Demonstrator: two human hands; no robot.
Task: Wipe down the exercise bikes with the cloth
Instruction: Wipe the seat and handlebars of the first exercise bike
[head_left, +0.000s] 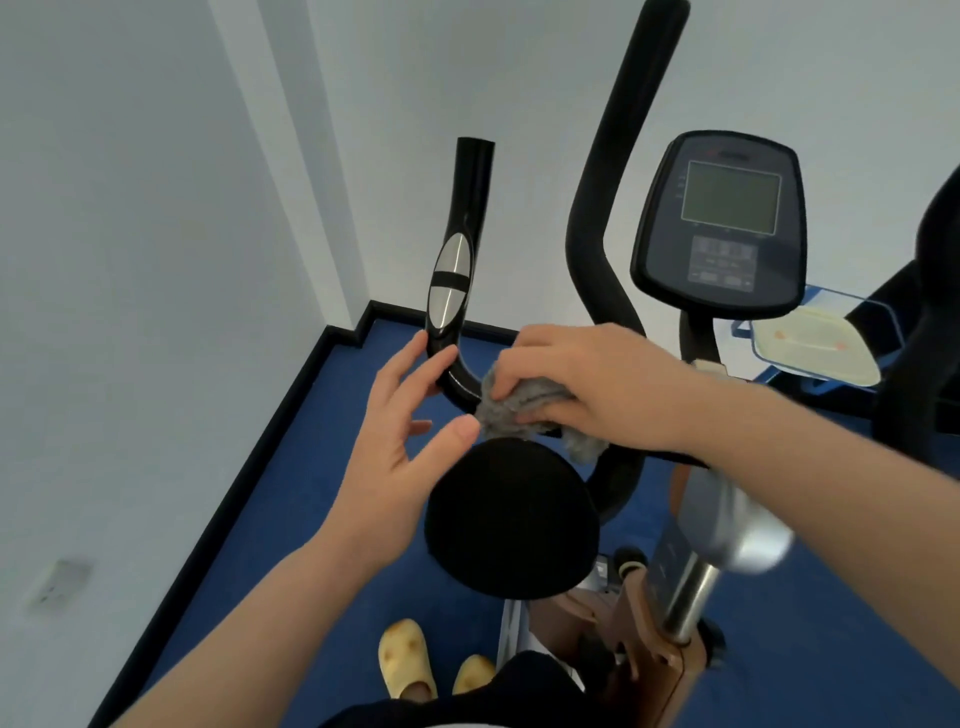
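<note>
One grey cloth (524, 410) is the thing that matters, and it lies bunched on the lower bend of the left handlebar (457, 280), where the black tube curves toward the middle of the exercise bike (691, 582). The right hand (587, 389) is on top of the cloth, with its fingers (511, 387) curled down and clamped on the fabric, so the cloth is pressed against the tube; a loose end hangs below the hand, just above the round black seat (511, 519). From this bend the handlebar has its long axis going up and a little away, past the silver pulse sensor (449, 283) to the open black tip, so the part not covered by the cloth lies up and to the left of the holding fingers. The left hand (402, 431) is near on that side, its fingers apart and mostly straight, with the fingertips touching the tube just under the sensor; it holds nothing. I judge the coming move as a slide of the cloth along this axis, upward, and the left hand may need to move aside. Further out stand the tall right handlebar (618, 171), the console (719, 223) and blue floor (291, 519).
</note>
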